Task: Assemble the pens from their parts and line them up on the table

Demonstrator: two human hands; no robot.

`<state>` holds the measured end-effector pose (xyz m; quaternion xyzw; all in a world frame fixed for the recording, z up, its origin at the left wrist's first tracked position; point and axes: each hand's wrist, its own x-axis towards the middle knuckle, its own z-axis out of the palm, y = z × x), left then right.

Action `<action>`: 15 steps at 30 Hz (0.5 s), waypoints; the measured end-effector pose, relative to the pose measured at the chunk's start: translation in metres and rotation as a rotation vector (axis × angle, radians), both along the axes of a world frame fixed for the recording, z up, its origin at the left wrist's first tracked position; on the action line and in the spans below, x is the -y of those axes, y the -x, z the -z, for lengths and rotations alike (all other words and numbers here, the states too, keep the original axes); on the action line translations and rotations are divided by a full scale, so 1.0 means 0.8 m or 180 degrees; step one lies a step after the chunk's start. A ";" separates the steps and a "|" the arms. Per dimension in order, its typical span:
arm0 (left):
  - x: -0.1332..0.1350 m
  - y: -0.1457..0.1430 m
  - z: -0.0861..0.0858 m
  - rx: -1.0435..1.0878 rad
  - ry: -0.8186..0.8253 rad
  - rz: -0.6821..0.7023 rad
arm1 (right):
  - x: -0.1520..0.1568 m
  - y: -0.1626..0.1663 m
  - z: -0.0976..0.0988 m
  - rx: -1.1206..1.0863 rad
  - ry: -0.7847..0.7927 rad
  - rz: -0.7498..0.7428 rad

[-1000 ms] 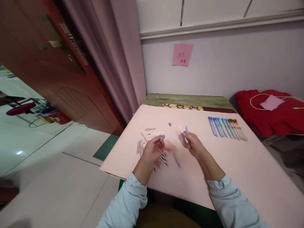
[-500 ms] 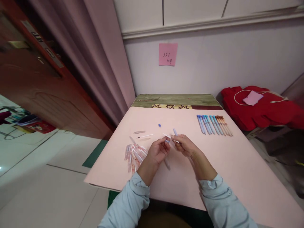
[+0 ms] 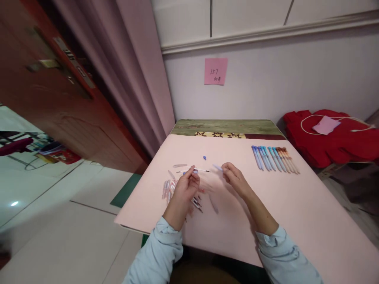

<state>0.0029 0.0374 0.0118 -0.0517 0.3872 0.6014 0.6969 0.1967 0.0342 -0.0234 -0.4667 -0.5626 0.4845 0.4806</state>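
Pinched in my left hand is a white pen refill, its dark tip pointing right. A small blue piece shows at the same fingertips; its kind is unclear. My right hand is closed on a pale blue pen barrel, which sticks out leftward towards the refill tip without touching it. Beyond the hands lies a small blue pen topper. Under and beside my left hand spreads a pile of clear pen barrels and refills, partly hidden by that hand.
A row of blue, teal and brown pens lies at the right of the pink-covered table. Loose clear pieces lie left of the hands. Red cloth with a cable is beyond the right edge; a door stands left.
My hands have moved apart. The refill now points right from my left hand, and the pale barrel in my right hand has tilted flatter. The whole view has shifted slightly.
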 end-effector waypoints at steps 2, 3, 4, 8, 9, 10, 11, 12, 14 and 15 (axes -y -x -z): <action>-0.001 0.016 -0.004 0.0015 -0.0068 -0.0205 | 0.002 0.001 0.000 0.0312 -0.0340 0.0093; -0.001 0.021 -0.004 0.0023 -0.0105 -0.0296 | 0.003 0.001 0.000 0.0362 -0.0428 0.0105; -0.001 0.025 -0.004 0.0031 -0.0133 -0.0367 | 0.004 0.003 0.001 0.0352 -0.0464 0.0100; 0.002 0.026 0.000 0.0056 -0.0110 -0.0439 | 0.007 0.010 0.002 0.0062 -0.0384 0.0049; 0.003 0.024 0.001 0.0051 -0.0086 -0.0428 | 0.008 0.012 0.002 0.0005 -0.0363 0.0052; 0.004 0.022 0.002 0.0037 -0.0068 -0.0416 | 0.009 0.014 0.002 -0.0034 -0.0349 0.0069; 0.004 0.020 0.003 0.0014 -0.0057 -0.0403 | 0.009 0.016 0.001 -0.0053 -0.0338 0.0090; 0.005 0.018 0.004 -0.0013 -0.0047 -0.0380 | 0.010 0.018 0.001 -0.0056 -0.0334 0.0116; 0.005 0.017 0.004 -0.0056 -0.0063 -0.0342 | 0.010 0.020 0.001 -0.0024 -0.0347 0.0171; 0.005 0.017 0.003 -0.0067 -0.0079 -0.0331 | 0.010 0.020 0.001 -0.0001 -0.0359 0.0194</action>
